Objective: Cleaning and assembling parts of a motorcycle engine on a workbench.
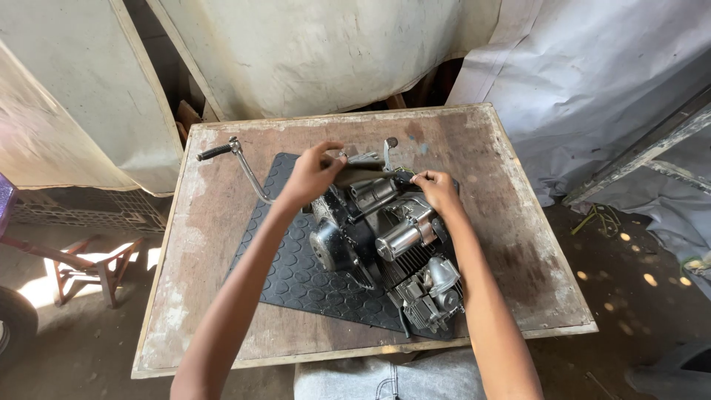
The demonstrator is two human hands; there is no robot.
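Note:
A small motorcycle engine (pixel 385 252), grey metal with cooling fins, lies on a black studded rubber mat (pixel 289 278) on a worn wooden table (pixel 511 244). My left hand (pixel 311 174) grips the far upper end of the engine, fingers curled over a dark flat piece there. My right hand (pixel 437 189) rests on the far right side of the engine, fingertips pinching the same dark piece. A kick-start lever (pixel 241 159) with a black rubber tip sticks out to the left. A short silver lever (pixel 387 150) stands up behind the hands.
Pale tarpaulins (pixel 318 52) hang behind and to the right of the table. A small wooden stool (pixel 92 267) stands on the dirt floor at left, beside a tyre (pixel 13 322). Slanted boards (pixel 644 152) lean at right.

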